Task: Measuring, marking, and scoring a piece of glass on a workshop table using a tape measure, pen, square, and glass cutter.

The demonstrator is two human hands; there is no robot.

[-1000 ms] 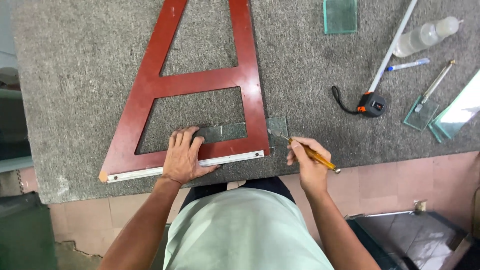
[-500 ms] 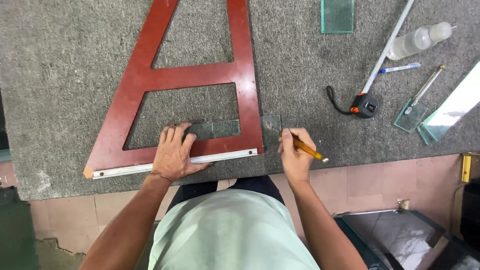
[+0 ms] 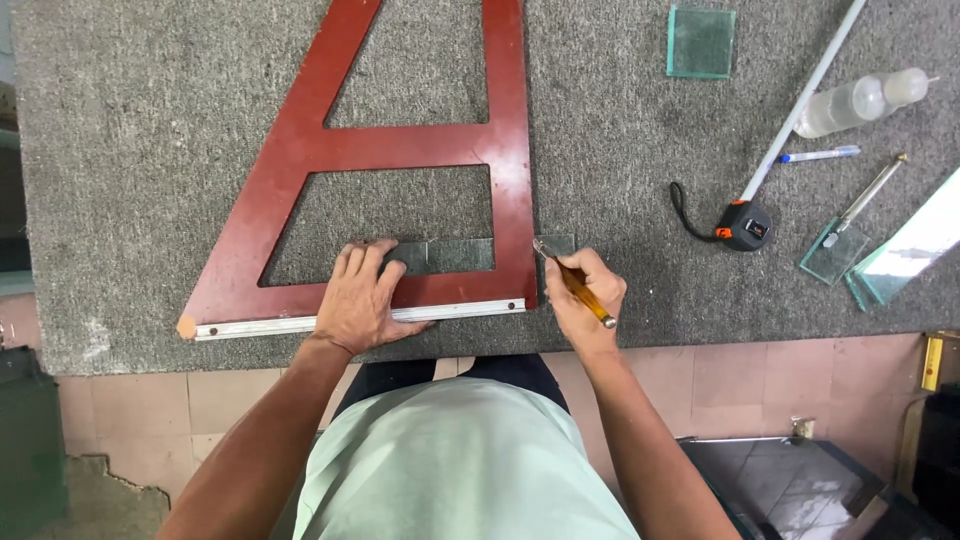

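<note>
A big red triangular square [image 3: 400,145] with a metal strip along its near edge lies flat on the grey felt table [image 3: 620,140]. My left hand [image 3: 362,298] presses down on its near bar and on a narrow glass strip [image 3: 455,256] that runs under the square. My right hand [image 3: 585,298] grips a yellow-handled glass cutter [image 3: 575,285], its tip against the square's right edge at the far end of the glass strip.
To the right lie a square glass piece [image 3: 700,42], a long white rod [image 3: 800,95], a clear plastic bottle [image 3: 860,100], a blue pen [image 3: 820,155], an orange-and-black tape measure [image 3: 745,222], another cutter [image 3: 865,198] and glass offcuts [image 3: 905,260]. The table edge runs just below my hands.
The view has shifted, so the square and my hands sit a little lower and further left. My right hand has brought the cutter tip in against the square's right edge.
</note>
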